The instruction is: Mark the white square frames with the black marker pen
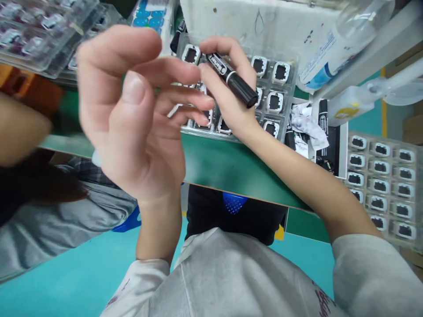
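Left hand [132,119] curls half-open; right hand [233,103] grips black marker [233,81].

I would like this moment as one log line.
right hand: holds marker over tray | left hand: open, half-curled | tray: on table

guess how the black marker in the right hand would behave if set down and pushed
The black marker would probably roll, since its barrel and cap look round. It should stay stiff, as its body runs straight with no visible bend. It is likely light, going by its slim, plastic-looking body.
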A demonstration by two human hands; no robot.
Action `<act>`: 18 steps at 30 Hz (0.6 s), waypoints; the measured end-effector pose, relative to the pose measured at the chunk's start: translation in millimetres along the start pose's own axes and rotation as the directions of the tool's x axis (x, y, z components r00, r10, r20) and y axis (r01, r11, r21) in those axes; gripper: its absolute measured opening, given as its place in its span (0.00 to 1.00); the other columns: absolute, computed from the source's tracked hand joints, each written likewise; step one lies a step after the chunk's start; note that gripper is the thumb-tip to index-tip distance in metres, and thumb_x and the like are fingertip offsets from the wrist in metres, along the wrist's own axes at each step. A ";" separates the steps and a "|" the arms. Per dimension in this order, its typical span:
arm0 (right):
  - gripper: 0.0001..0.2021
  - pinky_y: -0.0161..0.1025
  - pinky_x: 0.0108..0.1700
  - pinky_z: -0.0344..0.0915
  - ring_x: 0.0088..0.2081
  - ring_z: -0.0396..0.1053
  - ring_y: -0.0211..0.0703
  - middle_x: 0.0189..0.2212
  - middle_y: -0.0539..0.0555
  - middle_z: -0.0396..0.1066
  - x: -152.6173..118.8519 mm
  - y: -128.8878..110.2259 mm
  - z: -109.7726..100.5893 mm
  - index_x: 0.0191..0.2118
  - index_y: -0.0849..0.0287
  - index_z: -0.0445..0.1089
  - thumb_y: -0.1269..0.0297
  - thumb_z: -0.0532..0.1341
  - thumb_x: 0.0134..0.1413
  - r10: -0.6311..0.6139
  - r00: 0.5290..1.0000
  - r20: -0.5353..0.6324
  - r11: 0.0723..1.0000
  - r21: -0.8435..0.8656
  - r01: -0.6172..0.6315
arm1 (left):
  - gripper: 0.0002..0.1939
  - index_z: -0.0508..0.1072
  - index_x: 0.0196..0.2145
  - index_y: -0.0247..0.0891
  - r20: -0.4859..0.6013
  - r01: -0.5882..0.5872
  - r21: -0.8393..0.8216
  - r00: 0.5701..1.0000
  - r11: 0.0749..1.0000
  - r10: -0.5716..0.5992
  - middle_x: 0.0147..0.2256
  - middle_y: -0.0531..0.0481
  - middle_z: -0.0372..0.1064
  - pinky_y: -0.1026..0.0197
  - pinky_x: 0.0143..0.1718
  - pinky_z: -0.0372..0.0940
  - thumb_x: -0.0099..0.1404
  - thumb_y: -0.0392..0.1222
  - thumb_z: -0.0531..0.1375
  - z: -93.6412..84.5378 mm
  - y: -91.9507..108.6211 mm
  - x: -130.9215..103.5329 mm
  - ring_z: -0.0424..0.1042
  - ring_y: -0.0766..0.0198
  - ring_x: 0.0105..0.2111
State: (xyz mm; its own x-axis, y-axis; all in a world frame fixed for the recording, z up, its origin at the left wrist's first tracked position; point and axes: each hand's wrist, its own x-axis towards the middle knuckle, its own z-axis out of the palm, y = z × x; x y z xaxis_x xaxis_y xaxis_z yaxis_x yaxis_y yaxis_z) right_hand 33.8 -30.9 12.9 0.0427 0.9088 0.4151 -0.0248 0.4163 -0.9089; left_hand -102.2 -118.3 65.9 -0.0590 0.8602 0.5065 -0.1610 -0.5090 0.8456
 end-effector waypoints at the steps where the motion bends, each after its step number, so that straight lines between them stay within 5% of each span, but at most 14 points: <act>1: 0.07 0.31 0.39 0.73 0.49 0.80 0.36 0.49 0.37 0.77 5.2 -7.2 -2.7 0.47 0.48 0.76 0.62 0.64 0.64 -0.053 0.998 -0.034 0.999 0.001 0.053 | 0.24 0.72 0.50 0.37 -0.074 -0.095 0.105 0.992 0.990 0.103 0.41 0.57 0.76 0.63 0.35 0.77 0.77 0.63 0.62 -4.7 -4.0 6.9 0.79 0.73 0.36; 4: 0.08 0.32 0.34 0.71 0.42 0.80 0.34 0.47 0.39 0.76 12.5 -24.9 -19.4 0.47 0.53 0.75 0.65 0.65 0.62 -0.128 0.987 -0.096 0.992 -0.009 0.128 | 0.25 0.72 0.48 0.39 -0.115 -0.207 0.349 0.958 0.914 0.261 0.42 0.59 0.70 0.63 0.36 0.77 0.72 0.64 0.67 -19.6 -27.4 31.2 0.77 0.76 0.39; 5: 0.08 0.32 0.32 0.70 0.40 0.79 0.33 0.45 0.38 0.77 12.9 -28.9 -26.8 0.46 0.54 0.76 0.65 0.66 0.61 -0.130 0.985 -0.115 0.991 0.002 0.132 | 0.26 0.73 0.49 0.40 -0.034 -0.184 0.370 0.977 0.911 0.211 0.45 0.58 0.71 0.64 0.37 0.78 0.69 0.64 0.70 -23.4 -37.3 39.5 0.77 0.75 0.43; 7: 0.08 0.35 0.32 0.69 0.39 0.78 0.33 0.43 0.36 0.78 11.6 -34.2 -41.5 0.45 0.51 0.77 0.64 0.69 0.60 -0.121 0.985 -0.119 0.992 0.017 0.124 | 0.33 0.73 0.52 0.43 0.139 -0.151 0.249 0.983 0.957 0.119 0.46 0.56 0.74 0.66 0.32 0.79 0.61 0.68 0.73 -26.4 -56.5 53.0 0.79 0.69 0.45; 10: 0.07 0.38 0.36 0.70 0.40 0.77 0.31 0.41 0.34 0.79 4.7 -37.1 -57.7 0.42 0.45 0.81 0.59 0.73 0.57 -0.107 0.990 -0.093 0.994 -0.019 0.106 | 0.36 0.73 0.55 0.44 0.390 0.089 0.124 0.911 0.988 -0.131 0.40 0.55 0.80 0.61 0.36 0.82 0.59 0.68 0.74 -16.3 -76.1 59.5 0.82 0.66 0.37; 15: 0.08 0.41 0.47 0.75 0.44 0.80 0.36 0.44 0.35 0.80 -10.6 -30.0 -68.9 0.44 0.41 0.82 0.58 0.73 0.58 -0.151 0.980 -0.131 0.983 -0.120 0.136 | 0.36 0.75 0.55 0.41 0.400 0.251 -0.011 0.888 0.968 -0.226 0.39 0.50 0.82 0.55 0.41 0.83 0.58 0.61 0.78 12.3 -88.7 46.6 0.85 0.58 0.37; 18: 0.09 0.39 0.43 0.78 0.39 0.79 0.37 0.44 0.42 0.80 -17.3 -20.9 -75.1 0.45 0.46 0.80 0.61 0.74 0.59 -0.168 0.975 -0.146 0.978 -0.148 0.147 | 0.34 0.76 0.55 0.43 0.440 0.262 -0.073 0.874 0.962 -0.205 0.36 0.52 0.81 0.56 0.41 0.83 0.58 0.57 0.79 17.8 -99.1 46.3 0.85 0.58 0.36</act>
State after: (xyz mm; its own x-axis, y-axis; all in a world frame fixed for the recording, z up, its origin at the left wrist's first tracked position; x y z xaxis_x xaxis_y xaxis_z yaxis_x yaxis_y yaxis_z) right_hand 108.7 -57.5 21.7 0.1921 0.8116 0.5517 0.1294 0.5363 -0.8340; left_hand -71.4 -28.6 8.5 0.4147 0.8424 0.3441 -0.2421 -0.2624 0.9341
